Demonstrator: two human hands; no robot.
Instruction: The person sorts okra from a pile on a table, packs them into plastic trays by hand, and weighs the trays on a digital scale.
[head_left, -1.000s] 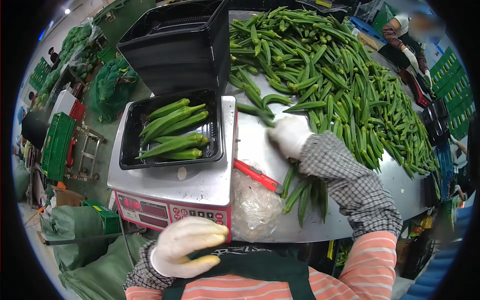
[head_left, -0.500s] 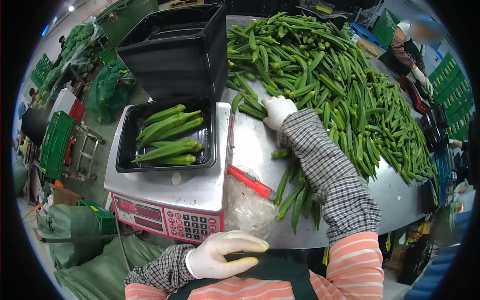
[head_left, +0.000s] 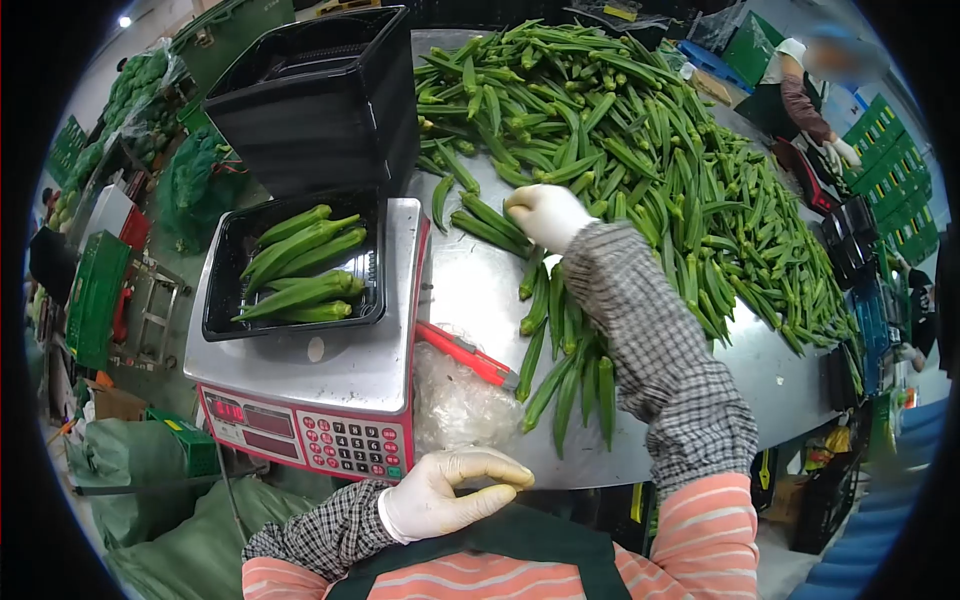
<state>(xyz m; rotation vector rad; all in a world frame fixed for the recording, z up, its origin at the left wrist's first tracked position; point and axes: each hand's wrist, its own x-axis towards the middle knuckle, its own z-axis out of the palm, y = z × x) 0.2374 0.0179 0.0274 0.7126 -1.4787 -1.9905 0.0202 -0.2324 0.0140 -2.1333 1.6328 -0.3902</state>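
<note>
My right hand (head_left: 548, 216), in a white glove, is closed among the okra beside the big pile (head_left: 640, 150); what its fingers hold, if anything, is hidden. Two loose okra pods (head_left: 488, 222) lie by its fingertips, and more okra (head_left: 570, 385) lies below it, partly along my sleeve. My left hand (head_left: 455, 492), also gloved, hovers at the table's near edge, thumb and fingers apart with nothing between them. To the left, a black plastic tray (head_left: 372, 300) holding several okra pods sits on a digital scale (head_left: 290, 365) with a lit red display.
Tall stacked black trays (head_left: 310, 120) stand behind the scale. A red box cutter (head_left: 465, 355) lies on crumpled clear plastic (head_left: 455, 405) right of the scale. Green crates (head_left: 98, 300) and sacks fill the left side. Another person (head_left: 815, 110) works at the far right.
The view has shifted, so the scale and tray appear farther left. My right hand has moved slightly right over the table, uncovering more okra below it. My left hand stays nearly still.
</note>
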